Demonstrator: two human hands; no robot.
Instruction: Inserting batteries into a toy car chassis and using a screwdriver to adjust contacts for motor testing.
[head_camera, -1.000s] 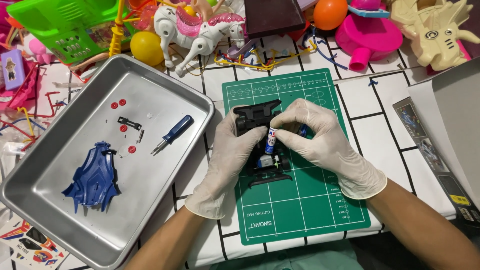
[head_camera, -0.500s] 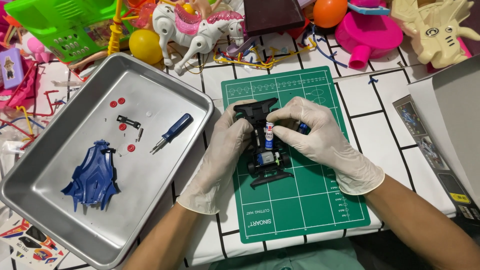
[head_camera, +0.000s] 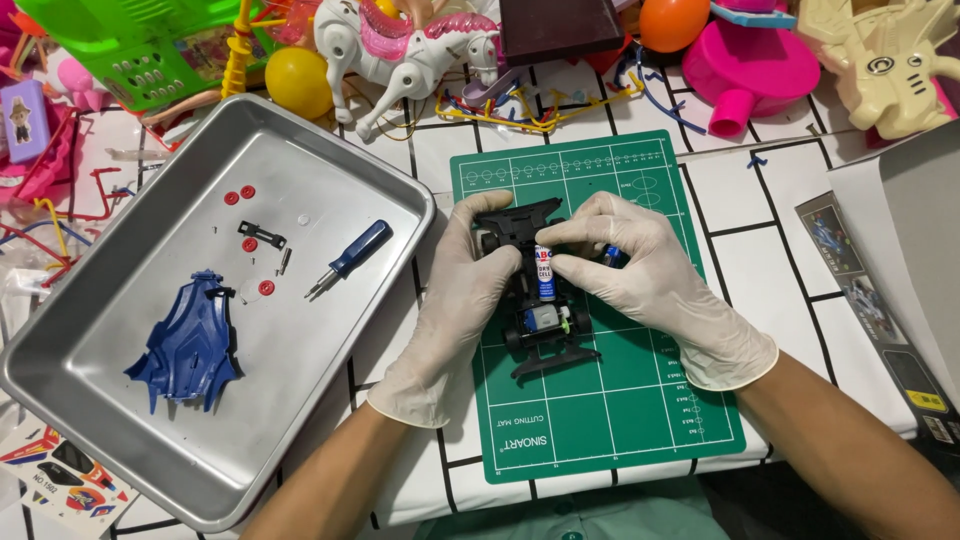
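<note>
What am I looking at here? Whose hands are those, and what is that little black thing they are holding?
You are seeing through a camera worn on a person's head, looking down at their own two hands in white gloves. The left hand steadies a small black toy car frame that sits on a green cutting mat. The right hand pinches a small battery lying in the middle of the frame. Beside the mat is a metal tray. In it lie the car's blue body shell, a blue-handled screwdriver, a few small red round parts and a small black piece. Along the top edge sit other toys, such as a white toy horse.
</note>
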